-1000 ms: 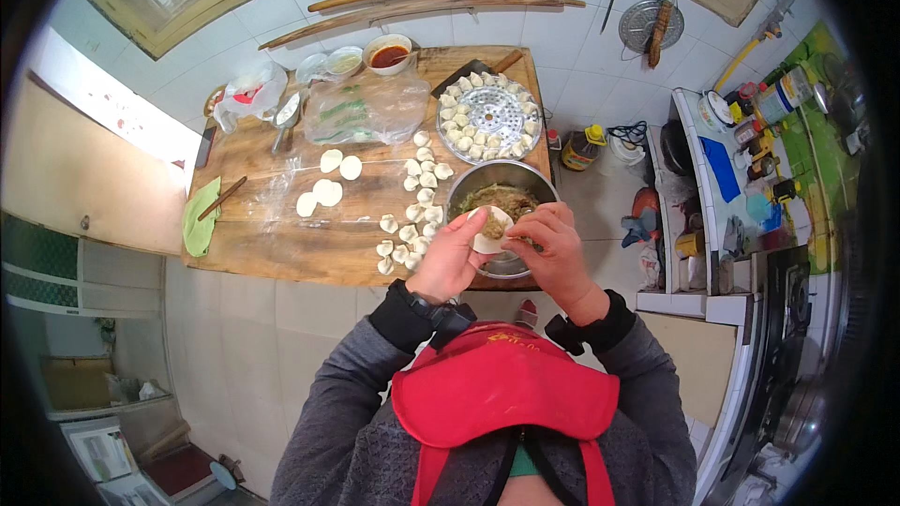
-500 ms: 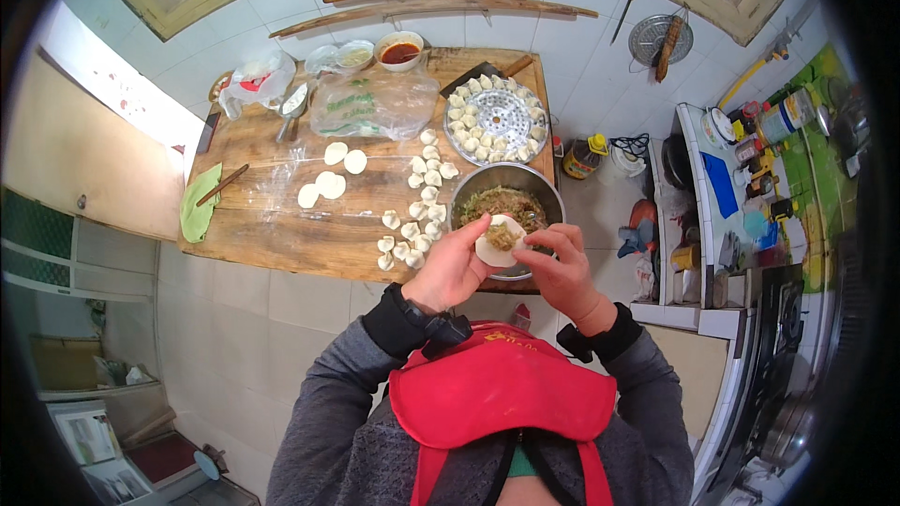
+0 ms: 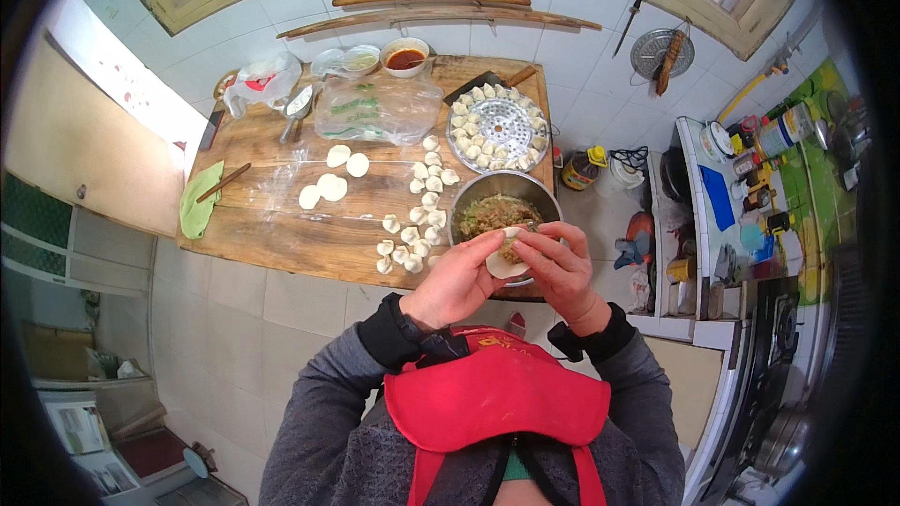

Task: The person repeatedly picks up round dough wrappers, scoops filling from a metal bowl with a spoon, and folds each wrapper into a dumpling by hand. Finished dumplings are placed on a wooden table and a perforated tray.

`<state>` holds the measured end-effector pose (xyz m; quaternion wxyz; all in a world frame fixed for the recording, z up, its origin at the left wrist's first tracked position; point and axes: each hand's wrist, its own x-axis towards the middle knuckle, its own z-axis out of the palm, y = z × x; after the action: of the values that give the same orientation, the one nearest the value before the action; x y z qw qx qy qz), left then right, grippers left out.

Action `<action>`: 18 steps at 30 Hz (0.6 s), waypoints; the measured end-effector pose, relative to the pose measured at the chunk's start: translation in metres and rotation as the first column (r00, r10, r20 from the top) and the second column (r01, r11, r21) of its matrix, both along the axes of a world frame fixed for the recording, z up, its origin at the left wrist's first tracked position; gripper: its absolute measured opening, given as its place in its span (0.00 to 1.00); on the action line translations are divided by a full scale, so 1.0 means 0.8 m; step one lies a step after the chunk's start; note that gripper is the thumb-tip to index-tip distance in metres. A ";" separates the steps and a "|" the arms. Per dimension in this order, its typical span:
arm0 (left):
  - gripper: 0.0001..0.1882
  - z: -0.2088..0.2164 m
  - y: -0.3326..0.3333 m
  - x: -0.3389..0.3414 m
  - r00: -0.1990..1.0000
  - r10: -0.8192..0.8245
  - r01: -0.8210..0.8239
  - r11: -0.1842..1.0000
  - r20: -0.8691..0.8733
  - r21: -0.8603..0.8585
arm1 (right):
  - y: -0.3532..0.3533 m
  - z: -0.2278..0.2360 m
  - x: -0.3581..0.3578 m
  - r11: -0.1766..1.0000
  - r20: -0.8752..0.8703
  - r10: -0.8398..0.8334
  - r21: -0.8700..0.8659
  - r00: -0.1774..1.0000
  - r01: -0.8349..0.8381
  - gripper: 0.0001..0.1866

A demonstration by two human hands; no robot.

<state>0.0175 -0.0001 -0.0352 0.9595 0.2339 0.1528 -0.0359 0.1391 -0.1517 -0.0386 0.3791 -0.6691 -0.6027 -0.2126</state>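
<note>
Between my two hands is a round dumpling wrapper (image 3: 503,268) with filling on it, held just over the near rim of a steel bowl (image 3: 553,195). My left hand (image 3: 459,279) supports the wrapper from the left. My right hand (image 3: 562,272) pinches the wrapper's edge, its far side lifted over part of the filling. Minced filling (image 3: 492,213) lies in the bowl. Shaped dumplings (image 3: 428,200) stand in a loose column on the board left of the bowl. Several flat wrappers (image 3: 331,187) lie farther left.
A perforated metal tray (image 3: 506,128) ringed with dumplings stands behind the bowl. Toward the back of the wooden table (image 3: 253,215) are a plastic bag (image 3: 375,112), a bowl of red sauce (image 3: 405,58) and a flour scoop (image 3: 297,108). A green cloth (image 3: 199,206) with a stick lies far left.
The wrapper lay open and flat in my left hand before. Now its far edge is folded up over the filling, and my right fingers have closed in on it.
</note>
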 end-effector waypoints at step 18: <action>0.23 0.009 0.007 -0.032 0.985 0.001 -0.059 0.942 0.174 0.331 | 0.024 0.031 -0.034 0.990 -0.690 0.025 -0.081 0.723 -0.112 0.09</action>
<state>-0.0080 0.0055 -0.0284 0.9158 0.3933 0.0772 0.0257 0.1121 -0.1324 -0.0137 0.5429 -0.6986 -0.4552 0.1003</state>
